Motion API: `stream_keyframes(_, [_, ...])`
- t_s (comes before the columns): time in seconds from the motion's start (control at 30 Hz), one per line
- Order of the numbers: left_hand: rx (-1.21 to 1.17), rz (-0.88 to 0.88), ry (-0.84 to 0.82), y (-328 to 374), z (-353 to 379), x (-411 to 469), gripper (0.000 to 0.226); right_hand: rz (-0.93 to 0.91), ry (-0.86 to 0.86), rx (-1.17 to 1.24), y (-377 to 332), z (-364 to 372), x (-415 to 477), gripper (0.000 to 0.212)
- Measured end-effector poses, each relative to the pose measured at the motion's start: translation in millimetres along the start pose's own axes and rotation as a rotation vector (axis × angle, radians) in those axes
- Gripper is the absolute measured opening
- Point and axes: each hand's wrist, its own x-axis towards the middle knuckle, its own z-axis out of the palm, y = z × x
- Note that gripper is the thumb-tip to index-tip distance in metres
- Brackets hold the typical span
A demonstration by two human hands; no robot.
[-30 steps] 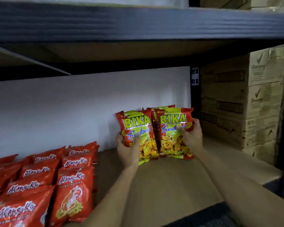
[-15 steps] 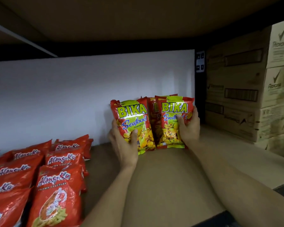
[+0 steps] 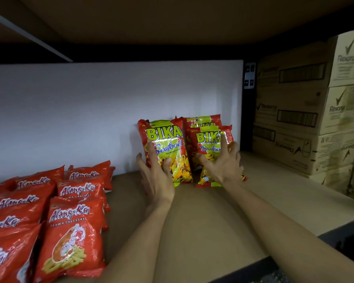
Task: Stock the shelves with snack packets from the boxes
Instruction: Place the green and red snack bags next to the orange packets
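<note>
On matte brown shelf (image 3: 194,225), glossy crinkled packets (image 3: 165,132).

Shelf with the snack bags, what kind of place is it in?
Probably a shop's stockroom or a warehouse: many identical Alang-Ku packets lie in rows on a shelf, Bika packets stand at the back, and Rexona cartons are stacked alongside.

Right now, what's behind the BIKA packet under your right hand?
Another BIKA packet stands behind it, only its top strip showing. The right hand and front packet cover the rest.

Left hand (image 3: 158,177), right hand (image 3: 223,167), fingers (image 3: 223,142) splayed.
</note>
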Motion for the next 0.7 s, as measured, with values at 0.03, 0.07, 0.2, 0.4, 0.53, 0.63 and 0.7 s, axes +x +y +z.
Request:
stream_keyframes(0.03, [0.003, 0.000, -0.002, -0.6, -0.1, -0.4, 0.064, -0.019, 0.015, 0.018, -0.1, -1.3, 0.5, 0.104])
stream_keyframes(0.07, [0.008, -0.004, -0.005, -0.9, 0.1, -0.6, 0.064, -0.039, 0.038, 0.034, -0.1, -2.8, 0.3, 0.103])
stream_keyframes(0.2, [0.043, -0.042, -0.009, 2.9, 0.5, 0.0, 0.071, -0.112, 0.174, 0.073, 1.6, -4.4, 2.7, 0.095])
stream_keyframes(0.4, [0.228, -0.088, -0.048, 7.7, 1.6, -2.4, 0.096, -0.097, 0.081, -0.022, 9.3, 11.9, 11.3, 0.080])
stream_keyframes(0.53, [0.357, -0.060, -0.033, 9.4, 4.3, -5.0, 0.094, -0.085, -0.062, -0.115, 11.9, 17.5, 10.5, 0.073])
stream_keyframes(0.63, [0.377, 0.003, 0.019, 9.7, 3.3, -5.4, 0.093, -0.113, -0.014, -0.081, 10.0, 12.2, 7.5, 0.069])
stream_keyframes(0.7, [0.387, 0.033, 0.050, 9.6, 2.2, -3.4, 0.093, -0.139, 0.117, -0.073, 7.5, 9.3, 2.4, 0.064])
